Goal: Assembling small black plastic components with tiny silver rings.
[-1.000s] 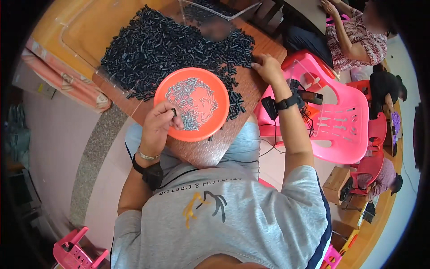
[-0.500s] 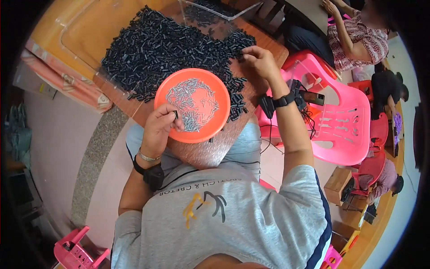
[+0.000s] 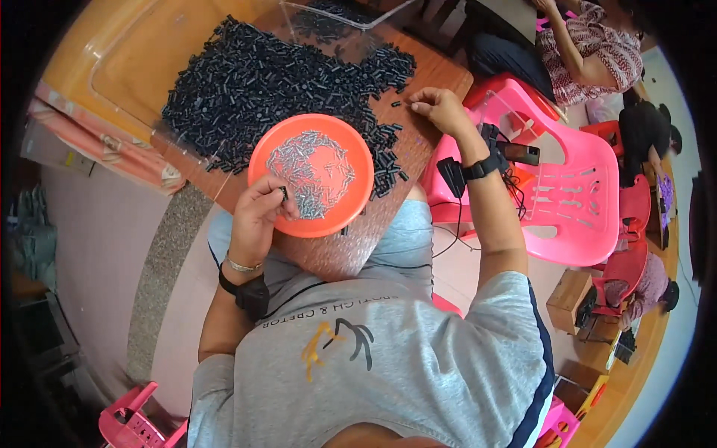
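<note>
Left grip: left hand (image 3: pixel 258 213) rests on the near-left rim of the orange plate (image 3: pixel 351 201), fingertips pressed together on a small black piece (image 3: pixel 284 193).
Plate: sits on the counter (image 3: pixel 418 82) at its near edge, holding a heap of small silvery pins (image 3: pixel 310 172).
Black pile: short black tubes (image 3: pixel 269 82) spread wide behind the plate, reaching a clear plastic box (image 3: pixel 340 19) at the far side.
Right grip: right hand (image 3: pixel 441 110) hovers over bare counter right of the pile, fingertips pinched close; whether they hold a tube, I cannot tell.
Change: right hand has moved out from the pile's edge toward the counter's right edge; left hand stays on the plate.
Edges and room: open counter lies around the right hand; a pink plastic chair (image 3: pixel 567 194) stands just beyond the counter's right edge.
</note>
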A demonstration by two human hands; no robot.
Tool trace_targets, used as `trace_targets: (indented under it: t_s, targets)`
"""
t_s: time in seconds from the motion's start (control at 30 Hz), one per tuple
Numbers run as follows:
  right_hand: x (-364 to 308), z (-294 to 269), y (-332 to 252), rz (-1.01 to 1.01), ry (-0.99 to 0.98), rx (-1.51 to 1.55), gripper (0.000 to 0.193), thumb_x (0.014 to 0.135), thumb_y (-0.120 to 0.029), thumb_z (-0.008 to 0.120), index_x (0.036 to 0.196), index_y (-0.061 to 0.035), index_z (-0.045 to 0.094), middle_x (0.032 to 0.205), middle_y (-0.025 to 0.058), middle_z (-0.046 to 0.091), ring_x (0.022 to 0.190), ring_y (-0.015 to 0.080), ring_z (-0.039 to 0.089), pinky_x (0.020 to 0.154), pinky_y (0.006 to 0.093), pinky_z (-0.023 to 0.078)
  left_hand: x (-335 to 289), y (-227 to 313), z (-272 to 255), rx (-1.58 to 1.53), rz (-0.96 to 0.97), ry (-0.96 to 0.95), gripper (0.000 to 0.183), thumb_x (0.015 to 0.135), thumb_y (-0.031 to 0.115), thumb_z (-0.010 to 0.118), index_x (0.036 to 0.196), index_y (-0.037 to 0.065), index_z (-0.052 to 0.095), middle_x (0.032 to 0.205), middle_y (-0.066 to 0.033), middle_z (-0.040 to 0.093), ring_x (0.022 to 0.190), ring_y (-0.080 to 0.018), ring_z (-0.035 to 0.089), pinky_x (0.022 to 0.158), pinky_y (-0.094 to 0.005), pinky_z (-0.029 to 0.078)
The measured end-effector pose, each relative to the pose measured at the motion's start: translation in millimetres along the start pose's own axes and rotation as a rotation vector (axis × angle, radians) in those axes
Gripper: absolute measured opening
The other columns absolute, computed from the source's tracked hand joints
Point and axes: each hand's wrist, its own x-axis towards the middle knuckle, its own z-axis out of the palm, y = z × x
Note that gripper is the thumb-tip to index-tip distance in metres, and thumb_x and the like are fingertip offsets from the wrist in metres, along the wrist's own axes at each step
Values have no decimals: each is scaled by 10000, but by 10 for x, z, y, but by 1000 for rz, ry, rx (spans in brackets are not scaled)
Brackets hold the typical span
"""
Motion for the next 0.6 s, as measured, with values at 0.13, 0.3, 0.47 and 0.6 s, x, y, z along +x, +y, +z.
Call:
trace_targets:
  t_s: [0.13,0.3,0.47,0.6]
  targets:
    - [-324,-89,-357,49,-31,-150,167,780,-122,692,919,-30,675,817,76,686,729,168,634,672,299,491,-20,11,-20,-8,-2,27,114,892,147,508,890,35,530,755,-59,575,681,-147,572,634,-249,434]
    - [-893,-29,-707,-63,-257,1,300,749,-145,766,966,6,625,738,17,612,698,92,566,629,260,472,1,7,-20,-14,-14,37,110,896,133,493,903,29,525,766,-68,575,683,-159,574,635,-261,437]
    - [-1090,217,-822,-145,-214,-224,409,640,-88,779,1004,-10,611,708,118,612,632,220,601,595,329,483,14,0,-10,-13,-20,38,110,897,124,483,915,25,526,772,-70,575,682,-162,574,635,-265,438]
    - [-1057,213,-793,-100,-212,-176,343,669,-66,755,970,6,605,741,120,619,643,206,607,608,324,490,2,-7,-10,1,-29,31,116,898,121,476,931,23,529,774,-69,574,690,-163,578,635,-265,439]
